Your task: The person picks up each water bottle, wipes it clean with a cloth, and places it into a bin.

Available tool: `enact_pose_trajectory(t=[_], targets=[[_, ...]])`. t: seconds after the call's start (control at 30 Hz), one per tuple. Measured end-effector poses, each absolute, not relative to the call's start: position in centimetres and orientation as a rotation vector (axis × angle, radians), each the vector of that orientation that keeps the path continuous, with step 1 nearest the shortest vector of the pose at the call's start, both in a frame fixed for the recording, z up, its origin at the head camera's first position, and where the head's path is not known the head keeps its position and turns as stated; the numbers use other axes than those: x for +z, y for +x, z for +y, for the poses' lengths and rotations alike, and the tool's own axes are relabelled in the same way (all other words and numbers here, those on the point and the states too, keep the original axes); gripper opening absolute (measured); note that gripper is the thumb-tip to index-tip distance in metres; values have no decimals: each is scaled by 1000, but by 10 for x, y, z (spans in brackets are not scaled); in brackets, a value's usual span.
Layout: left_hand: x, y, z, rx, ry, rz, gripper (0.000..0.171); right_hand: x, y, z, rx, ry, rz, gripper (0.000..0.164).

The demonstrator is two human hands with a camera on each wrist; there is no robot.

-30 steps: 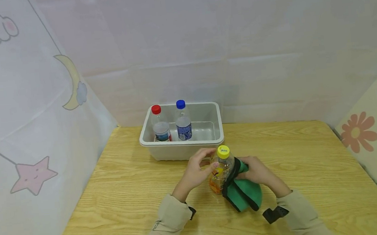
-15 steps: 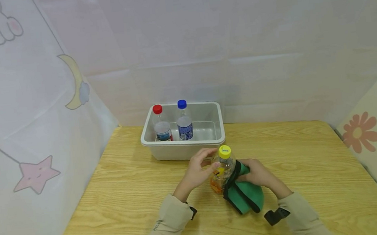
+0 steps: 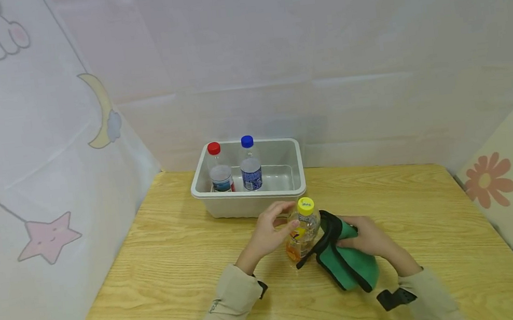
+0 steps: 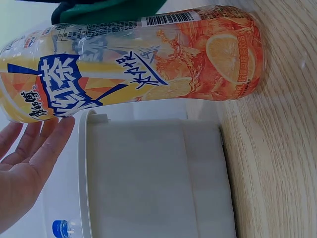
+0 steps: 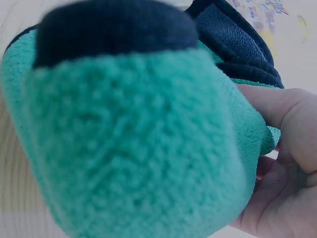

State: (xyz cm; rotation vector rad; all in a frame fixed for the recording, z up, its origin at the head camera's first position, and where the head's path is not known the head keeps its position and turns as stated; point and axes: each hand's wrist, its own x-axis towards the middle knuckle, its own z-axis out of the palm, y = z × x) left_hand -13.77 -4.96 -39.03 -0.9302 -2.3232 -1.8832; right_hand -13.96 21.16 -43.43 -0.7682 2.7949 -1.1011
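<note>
A clear plastic drink bottle [image 3: 302, 231] with a yellow cap and an orange label stands upright on the table. My left hand [image 3: 270, 230] holds it from the left near its upper part, the thumb at the front and the fingers behind; in the left wrist view, fingertips [image 4: 62, 130] touch the label. Just right of the bottle, my right hand [image 3: 365, 236] grips a bunched green cloth [image 3: 354, 267] with black edging. The cloth [image 5: 138, 144] fills much of the right wrist view and hides part of that hand's fingers.
Behind the bottle sits a light grey plastic bin [image 3: 251, 202]. Inside it stand a red-capped bottle [image 3: 220, 173] and a blue-capped bottle [image 3: 251, 170]. A wooden table [image 3: 171, 242] carries everything, with printed white curtains [image 3: 236, 52] around its back and sides.
My right hand has drawn the green cloth to the right, off most of the bottle's side. The left hand and the bottle have stayed in place.
</note>
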Motion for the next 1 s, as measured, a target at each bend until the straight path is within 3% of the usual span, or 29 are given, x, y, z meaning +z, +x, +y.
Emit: enact_pose_trajectory(t=[0.57, 1.0], targets=[[-425, -155, -50, -1843, -901, -2337, 40, -421, -113, 259, -738, -648, 2930, 55], [-414, -149, -51, -1860, -890, -2363, 39, -455, -113, 264, -567, -525, 2940, 58]])
